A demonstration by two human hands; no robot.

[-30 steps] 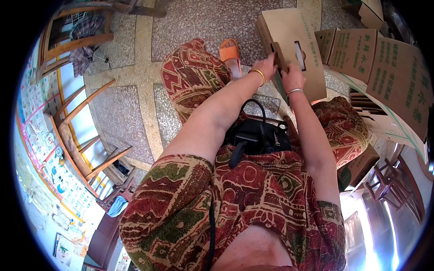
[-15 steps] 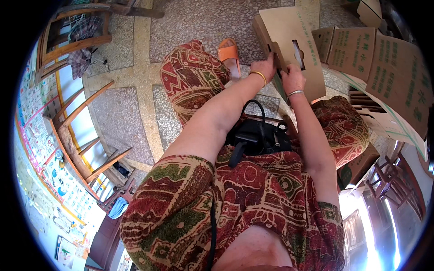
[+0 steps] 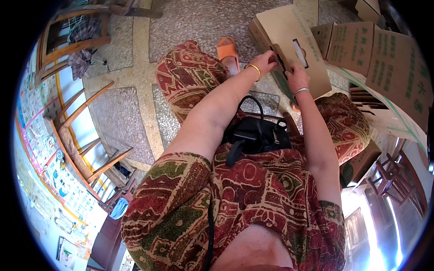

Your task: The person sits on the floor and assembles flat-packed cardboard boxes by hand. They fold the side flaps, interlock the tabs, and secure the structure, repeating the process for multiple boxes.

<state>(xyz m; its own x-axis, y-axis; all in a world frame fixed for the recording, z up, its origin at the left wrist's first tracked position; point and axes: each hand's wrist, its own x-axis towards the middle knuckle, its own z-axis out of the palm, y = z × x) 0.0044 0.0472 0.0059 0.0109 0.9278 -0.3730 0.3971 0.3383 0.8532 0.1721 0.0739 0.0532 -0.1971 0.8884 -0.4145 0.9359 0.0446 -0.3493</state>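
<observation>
A brown cardboard box (image 3: pixel 289 34) stands tilted before me between my knees, with a slotted handle hole (image 3: pixel 299 53) in its upper face. My left hand (image 3: pixel 263 62), wearing a yellow bangle, has its fingers curled at the box's near edge, beside a dark slot. Its fingertips are partly hidden. To the right, my right hand (image 3: pixel 298 78), with a silver bangle, is closed on the same edge, thumb toward the upper face. On my lap rests a black bag (image 3: pixel 257 134) with a cable looping up from it.
More printed cardboard boxes (image 3: pixel 352 49) line the right side, with another carton (image 3: pixel 360 165) behind my right knee. Wooden chair frames (image 3: pixel 74 144) lie at the left, below a chair draped with checked cloth (image 3: pixel 79 63). An orange slipper (image 3: pixel 227 49) is on my foot.
My left hand's index finger, stretched along the box edge before, is now curled. The box has shifted slightly, and my right hand has moved a little lower along its edge.
</observation>
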